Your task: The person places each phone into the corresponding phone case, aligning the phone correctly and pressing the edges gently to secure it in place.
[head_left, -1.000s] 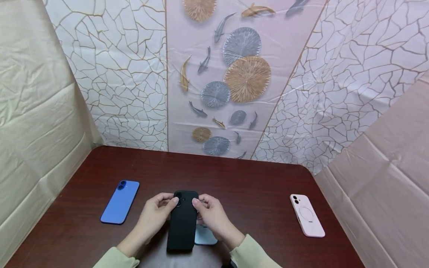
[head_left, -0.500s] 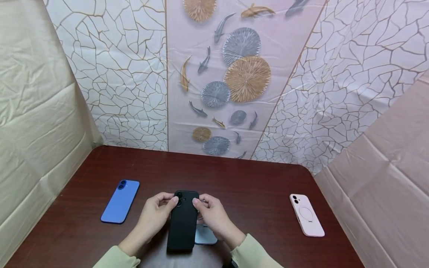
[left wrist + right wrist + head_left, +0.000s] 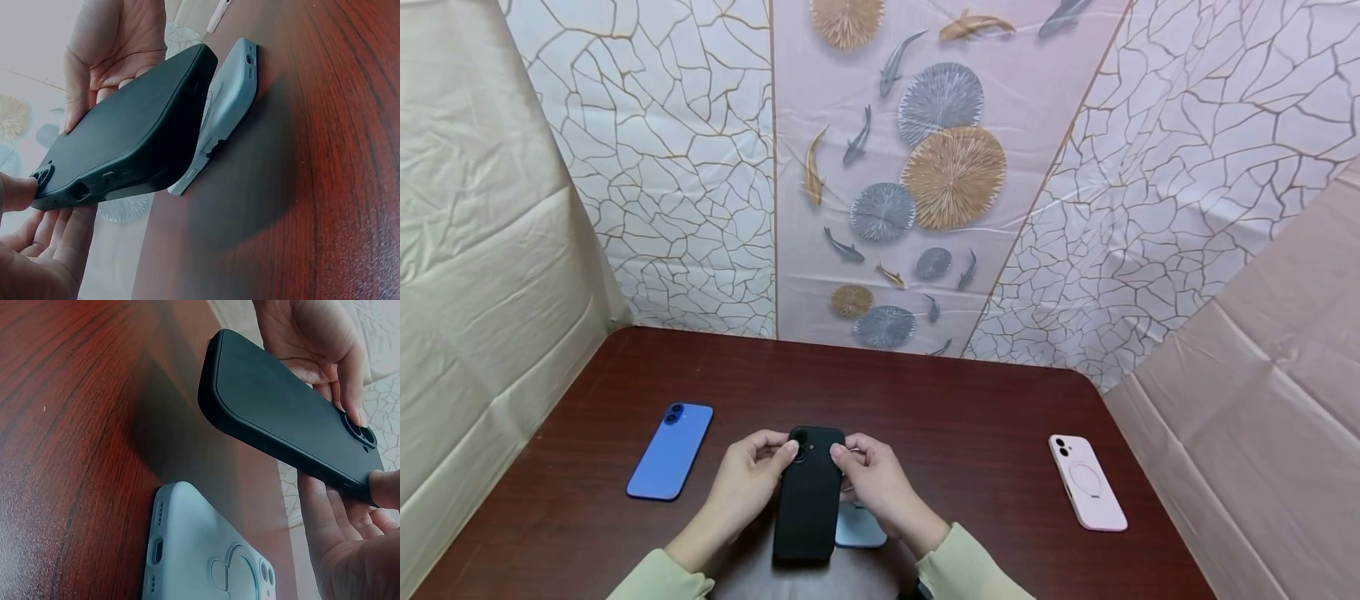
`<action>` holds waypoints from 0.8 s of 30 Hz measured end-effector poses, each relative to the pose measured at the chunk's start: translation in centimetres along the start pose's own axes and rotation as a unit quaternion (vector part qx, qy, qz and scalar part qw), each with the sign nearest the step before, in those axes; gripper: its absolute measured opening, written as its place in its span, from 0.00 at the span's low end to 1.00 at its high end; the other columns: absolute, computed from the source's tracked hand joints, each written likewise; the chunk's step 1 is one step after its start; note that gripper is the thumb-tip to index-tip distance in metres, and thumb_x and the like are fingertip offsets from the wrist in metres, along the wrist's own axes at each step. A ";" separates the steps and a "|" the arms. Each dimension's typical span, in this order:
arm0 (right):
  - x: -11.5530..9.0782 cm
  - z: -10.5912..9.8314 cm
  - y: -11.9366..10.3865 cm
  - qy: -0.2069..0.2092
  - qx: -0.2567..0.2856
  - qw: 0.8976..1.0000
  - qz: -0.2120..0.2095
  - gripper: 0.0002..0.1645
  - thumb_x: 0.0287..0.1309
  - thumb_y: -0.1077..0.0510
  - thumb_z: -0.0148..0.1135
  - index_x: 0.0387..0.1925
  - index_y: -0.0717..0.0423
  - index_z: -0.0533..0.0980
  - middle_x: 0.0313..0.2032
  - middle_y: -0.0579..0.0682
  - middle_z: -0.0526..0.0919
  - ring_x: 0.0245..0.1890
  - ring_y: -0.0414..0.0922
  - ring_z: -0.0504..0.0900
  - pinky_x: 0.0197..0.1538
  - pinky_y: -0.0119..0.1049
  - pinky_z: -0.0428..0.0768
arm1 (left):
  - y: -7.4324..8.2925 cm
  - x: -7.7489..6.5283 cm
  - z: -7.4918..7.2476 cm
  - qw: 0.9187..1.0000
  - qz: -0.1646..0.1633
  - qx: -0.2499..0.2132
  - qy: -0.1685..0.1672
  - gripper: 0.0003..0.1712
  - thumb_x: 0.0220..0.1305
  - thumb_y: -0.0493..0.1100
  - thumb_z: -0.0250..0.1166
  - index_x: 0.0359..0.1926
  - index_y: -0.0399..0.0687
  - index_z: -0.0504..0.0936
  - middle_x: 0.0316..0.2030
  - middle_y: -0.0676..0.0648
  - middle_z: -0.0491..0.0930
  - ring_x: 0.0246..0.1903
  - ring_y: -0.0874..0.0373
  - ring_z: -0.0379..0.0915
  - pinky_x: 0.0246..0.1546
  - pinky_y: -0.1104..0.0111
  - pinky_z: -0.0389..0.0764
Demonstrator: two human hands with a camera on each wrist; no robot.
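Observation:
Both hands hold a black phone case (image 3: 808,512) by its camera end, back side up and tilted above the table. My left hand (image 3: 747,477) pinches one long edge, its thumb beside the camera opening and its fingers underneath. On the opposite edge, my right hand (image 3: 880,483) grips the same way, thumb on the back near the corner. The lower end points toward the person. I cannot tell whether a phone sits inside the case. A pale blue phone in a ring-backed case (image 3: 197,550) lies on the table beneath, partly hidden in the head view.
On the dark red wooden table (image 3: 970,442), a blue phone (image 3: 670,454) lies to the left. A pale pink phone with a ring on its back (image 3: 1086,483) lies to the right. Patterned cloth hangs behind and plain cloth at both sides.

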State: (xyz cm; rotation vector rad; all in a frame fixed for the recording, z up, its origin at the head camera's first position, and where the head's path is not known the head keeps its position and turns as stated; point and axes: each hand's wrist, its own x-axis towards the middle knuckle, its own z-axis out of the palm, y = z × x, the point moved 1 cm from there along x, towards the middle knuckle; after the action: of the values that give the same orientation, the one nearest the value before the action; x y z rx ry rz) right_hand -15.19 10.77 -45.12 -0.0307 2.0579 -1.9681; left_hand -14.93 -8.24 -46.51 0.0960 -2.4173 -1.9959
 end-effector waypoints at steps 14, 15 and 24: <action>0.2 0.0 0.2 0.000 -0.007 1.000 -0.002 0.15 0.67 0.52 0.58 0.40 0.62 0.76 0.31 0.56 0.86 0.26 0.46 0.84 0.32 0.44 0.84 | 0.1 0.0 0.1 0.999 -0.033 -0.027 -0.006 0.13 0.65 0.49 0.65 0.42 0.44 0.83 0.34 0.47 0.82 0.34 0.56 0.78 0.35 0.64 0.79; 0.2 0.0 0.2 0.000 -0.007 1.000 -0.001 0.14 0.67 0.52 0.58 0.40 0.62 0.76 0.32 0.56 0.86 0.26 0.46 0.84 0.32 0.44 0.84 | 0.1 0.0 0.1 0.999 -0.035 -0.026 -0.006 0.13 0.65 0.49 0.65 0.42 0.44 0.83 0.34 0.47 0.82 0.34 0.56 0.78 0.35 0.64 0.79; 0.2 0.2 0.3 -0.006 -0.017 1.000 0.004 0.13 0.68 0.53 0.58 0.41 0.61 0.76 0.31 0.55 0.86 0.27 0.46 0.84 0.33 0.44 0.83 | 0.2 -0.1 0.0 0.998 -0.048 -0.029 -0.026 0.23 0.66 0.59 0.61 0.45 0.45 0.81 0.35 0.47 0.82 0.33 0.55 0.76 0.33 0.64 0.77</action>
State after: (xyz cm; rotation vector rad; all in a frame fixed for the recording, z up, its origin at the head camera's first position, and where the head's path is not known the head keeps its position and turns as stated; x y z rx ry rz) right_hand -15.29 10.59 -45.43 -0.0409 2.0816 -1.9224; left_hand -14.89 -8.16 -46.31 0.1642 -2.4271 -2.1341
